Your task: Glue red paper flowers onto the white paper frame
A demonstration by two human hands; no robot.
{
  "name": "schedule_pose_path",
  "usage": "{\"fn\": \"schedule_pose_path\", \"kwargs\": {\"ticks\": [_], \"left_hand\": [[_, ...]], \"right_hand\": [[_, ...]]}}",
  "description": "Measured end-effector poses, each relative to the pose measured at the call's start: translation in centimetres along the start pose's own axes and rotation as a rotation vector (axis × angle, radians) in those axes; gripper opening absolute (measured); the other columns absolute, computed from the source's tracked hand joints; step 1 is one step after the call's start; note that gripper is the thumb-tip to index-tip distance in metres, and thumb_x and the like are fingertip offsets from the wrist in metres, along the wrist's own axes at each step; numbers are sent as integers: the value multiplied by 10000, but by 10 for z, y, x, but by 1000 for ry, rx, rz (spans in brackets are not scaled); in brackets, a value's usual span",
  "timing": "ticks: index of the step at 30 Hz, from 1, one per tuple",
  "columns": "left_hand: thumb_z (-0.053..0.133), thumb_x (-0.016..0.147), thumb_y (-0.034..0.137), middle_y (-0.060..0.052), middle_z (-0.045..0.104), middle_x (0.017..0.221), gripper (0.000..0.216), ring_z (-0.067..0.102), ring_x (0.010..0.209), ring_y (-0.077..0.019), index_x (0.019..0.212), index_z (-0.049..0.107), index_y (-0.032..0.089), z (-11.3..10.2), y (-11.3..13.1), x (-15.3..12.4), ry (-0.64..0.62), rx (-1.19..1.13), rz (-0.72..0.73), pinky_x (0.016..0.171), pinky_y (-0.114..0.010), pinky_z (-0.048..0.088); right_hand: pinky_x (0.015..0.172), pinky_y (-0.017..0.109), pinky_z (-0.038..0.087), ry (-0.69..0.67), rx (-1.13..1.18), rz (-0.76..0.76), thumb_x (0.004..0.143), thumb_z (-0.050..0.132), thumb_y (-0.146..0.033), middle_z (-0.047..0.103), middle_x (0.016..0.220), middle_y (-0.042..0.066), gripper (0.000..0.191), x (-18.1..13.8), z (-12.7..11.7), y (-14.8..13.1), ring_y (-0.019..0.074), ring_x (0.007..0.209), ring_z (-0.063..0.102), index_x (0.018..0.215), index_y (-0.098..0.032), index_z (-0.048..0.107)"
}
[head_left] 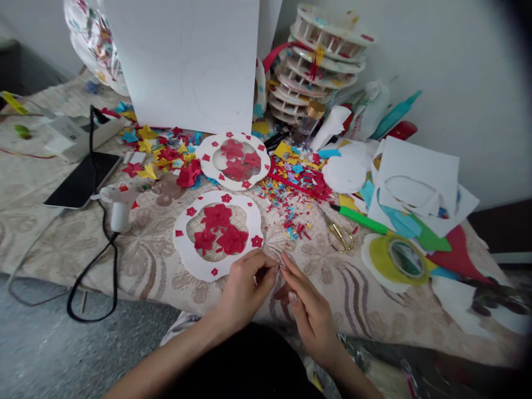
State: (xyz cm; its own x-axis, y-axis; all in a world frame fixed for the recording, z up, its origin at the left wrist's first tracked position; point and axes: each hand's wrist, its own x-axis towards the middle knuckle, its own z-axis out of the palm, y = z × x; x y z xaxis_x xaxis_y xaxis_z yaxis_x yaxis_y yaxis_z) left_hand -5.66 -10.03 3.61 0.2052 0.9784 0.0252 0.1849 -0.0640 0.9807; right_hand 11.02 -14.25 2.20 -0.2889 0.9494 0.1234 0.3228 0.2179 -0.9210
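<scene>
My left hand [252,280] is closed in a pinch at the table's front edge, its fingertips meeting those of my right hand [306,307]. Anything between them is too small to make out. My right hand's fingers are bent and pressed close together. Just beyond my left hand lies a white scalloped paper ring [186,260] with small red shapes on its rim and red paper flowers [233,240] in its clear middle. A second such ring [203,160] rests behind it, also with red flowers inside.
Left are a white glue gun [120,213], a dark phone [83,180], a power strip [75,138] and a looped black cable. Scissors [341,237], a green cutter [361,219], a tape roll [405,259] and paper scraps lie right. Stacked white tiers [320,72] and a white board [187,61] stand behind.
</scene>
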Motion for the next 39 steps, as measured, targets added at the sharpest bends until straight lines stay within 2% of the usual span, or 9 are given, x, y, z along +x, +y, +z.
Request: {"fn": "schedule_pose_path", "kwargs": {"ticks": [3,8,12,17,26,30,33,36,39], "left_hand": [[532,834,251,-18,567,680,165,503,628,-96,757,621,135,2,0,-1,0,-68,-68,590,-203,405],[547,836,321,-37,597,720,217,531,625,-104,827,637,124,3,-3,-1,-4,-216,-162,570,-204,429],[555,835,283,-54,638,788,185,572,665,-117,891,661,142,4,-5,-1,16,-188,-119,599,-214,455],[549,836,213,-52,658,832,163,599,730,-127,933,675,177,4,-3,-2,22,-56,-39,664,-227,468],[491,859,195,-43,615,800,157,562,715,-111,890,642,164,4,-1,-1,68,78,94,666,-215,445],[530,849,295,-32,602,721,188,539,631,-104,851,630,136,2,-2,4,-19,-154,-128,585,-209,436],[548,836,339,-30,591,702,241,528,600,-98,874,629,115,3,-4,6,-47,-307,-199,543,-204,432],[549,834,345,-33,592,704,264,525,588,-95,898,631,103,4,-5,8,-60,-390,-213,528,-204,434],[530,846,338,-39,597,726,261,533,603,-97,910,633,107,6,-5,9,-56,-419,-193,535,-207,441]], "right_hand": [[758,392,546,0,299,216,938,382,-313,497,1354,85,397,0,0,-6,249,1093,578,1324,-295,470],[473,263,470,25,733,381,926,396,-422,681,743,73,435,3,0,-8,163,598,599,1305,-236,499],[454,241,466,62,803,395,900,457,-405,646,1071,108,364,4,1,-6,138,637,593,1211,-262,581],[473,254,482,45,730,360,915,424,-385,391,1428,73,333,4,0,-6,128,693,599,1182,-290,599],[615,333,530,30,380,254,915,422,-377,359,1448,65,358,4,-6,-16,182,808,618,1247,-314,541],[558,295,494,141,373,239,902,477,-325,663,971,74,339,9,-15,-10,146,623,582,1229,-257,530],[495,236,440,256,276,239,860,563,-284,562,580,-29,118,18,-25,0,111,504,520,951,-223,607],[437,212,382,223,195,250,882,521,-309,478,503,-49,187,30,-30,5,85,433,460,743,-199,580],[498,227,421,143,71,146,871,537,-298,549,649,-15,133,45,-29,5,96,525,508,851,-203,628]]}}
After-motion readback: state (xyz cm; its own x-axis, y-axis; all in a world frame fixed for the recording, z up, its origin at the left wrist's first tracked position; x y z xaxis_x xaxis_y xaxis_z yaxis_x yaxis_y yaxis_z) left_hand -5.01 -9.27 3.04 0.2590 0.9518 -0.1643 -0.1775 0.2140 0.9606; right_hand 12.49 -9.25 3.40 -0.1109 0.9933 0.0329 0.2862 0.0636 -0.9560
